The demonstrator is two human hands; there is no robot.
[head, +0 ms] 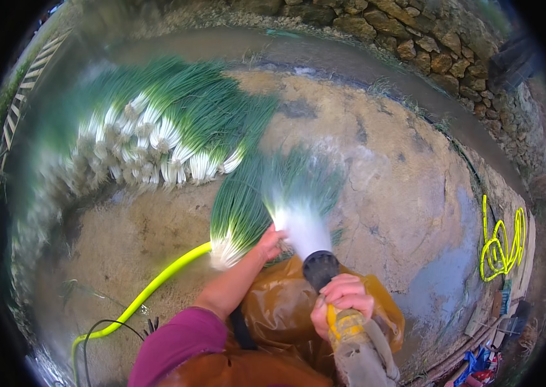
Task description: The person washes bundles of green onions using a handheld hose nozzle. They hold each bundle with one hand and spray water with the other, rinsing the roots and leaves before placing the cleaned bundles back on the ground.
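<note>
My right hand grips a hose nozzle with a black head and a worn yellow and grey body. From it a wide white water spray hits a bunch of green onions in front of me. My left hand is closed around the root end of this bunch, partly hidden by spray. Left of that hand lies another green onion bunch, its white roots toward me. A large pile of green onion bunches lies beyond, white ends facing my side.
A bright yellow hose runs over the wet concrete floor on the left, near a thin black cable. More yellow hose lies coiled at right. Behind a muddy water channel stands a stone wall.
</note>
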